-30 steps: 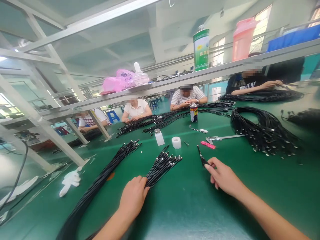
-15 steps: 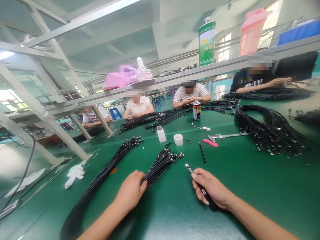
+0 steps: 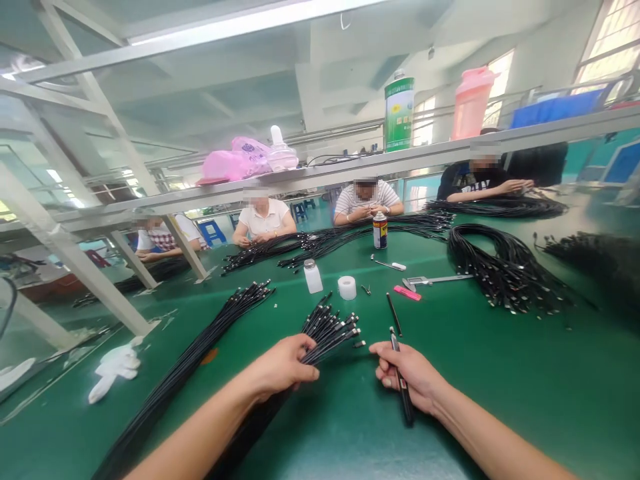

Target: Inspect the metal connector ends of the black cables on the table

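Left hand (image 3: pixel 286 363) clasps thin, black, silver-tipped cables (image 3: pixel 327 339), right hand (image 3: pixel 417 377) a slim black tool (image 3: pixel 404 393)

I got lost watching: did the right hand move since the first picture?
Yes. Judged against the white tape roll, the right hand has moved left and nearer the camera.

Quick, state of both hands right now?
Left hand: closed around a bundle of black cables.
Right hand: closed, holding a slim black tool.
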